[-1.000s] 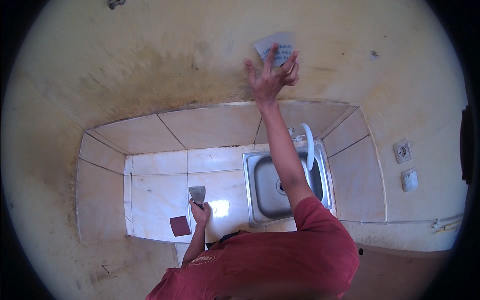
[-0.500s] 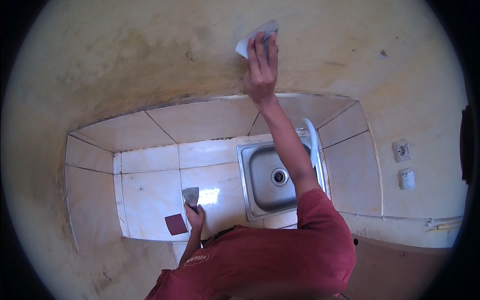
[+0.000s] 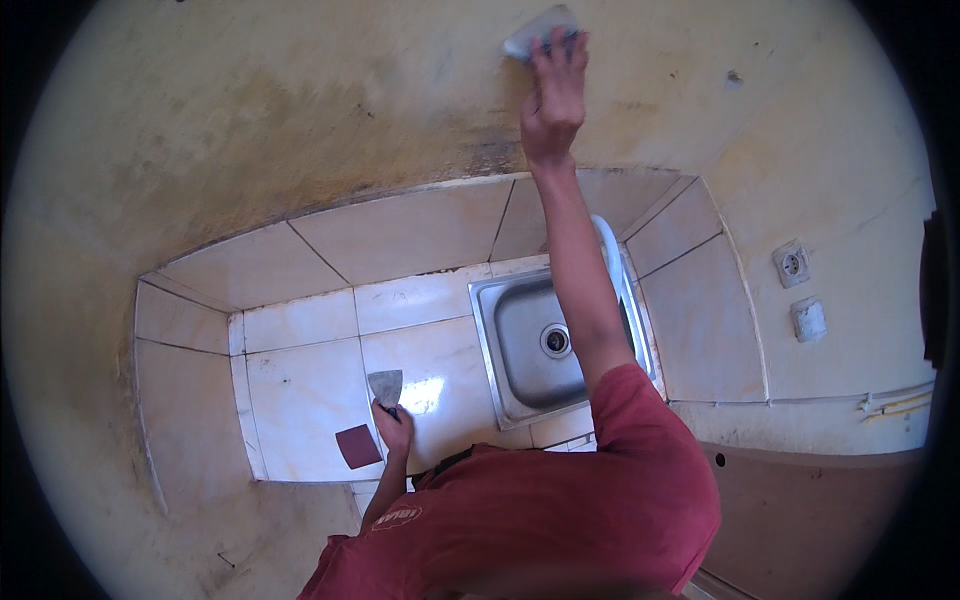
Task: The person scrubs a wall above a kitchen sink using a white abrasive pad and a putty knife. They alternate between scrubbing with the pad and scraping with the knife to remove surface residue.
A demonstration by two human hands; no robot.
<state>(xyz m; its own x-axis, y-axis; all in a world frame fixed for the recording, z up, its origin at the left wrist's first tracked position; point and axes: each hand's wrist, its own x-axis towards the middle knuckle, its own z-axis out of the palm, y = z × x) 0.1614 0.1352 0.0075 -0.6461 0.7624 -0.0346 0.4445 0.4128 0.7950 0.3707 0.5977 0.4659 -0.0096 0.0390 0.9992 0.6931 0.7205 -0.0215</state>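
Note:
My right hand [image 3: 555, 105] reaches high on the stained yellowish wall, its fingers pressed on a pale grey sheet [image 3: 526, 38] against the paint. My left hand [image 3: 395, 428] grips the dark handle of a putty knife with a wide grey blade [image 3: 386, 384], low over the tiled counter. Just left of that hand a square of dark red sheet [image 3: 358, 447], like sandpaper, lies near the counter's front edge.
A steel sink [image 3: 520, 370] with a curved white tap [image 3: 611, 245] sits in the right part of the counter [image 3: 300, 400], under my right arm. Tiled walls [image 3: 400, 235] surround it. A socket [image 3: 791, 264], a switch [image 3: 808, 319] and pipes along the wall are at the right.
My right hand has moved up the wall with the pale sheet, its spread fingers now closer together on it. My left hand stays low with the putty knife. The view has shifted slightly.

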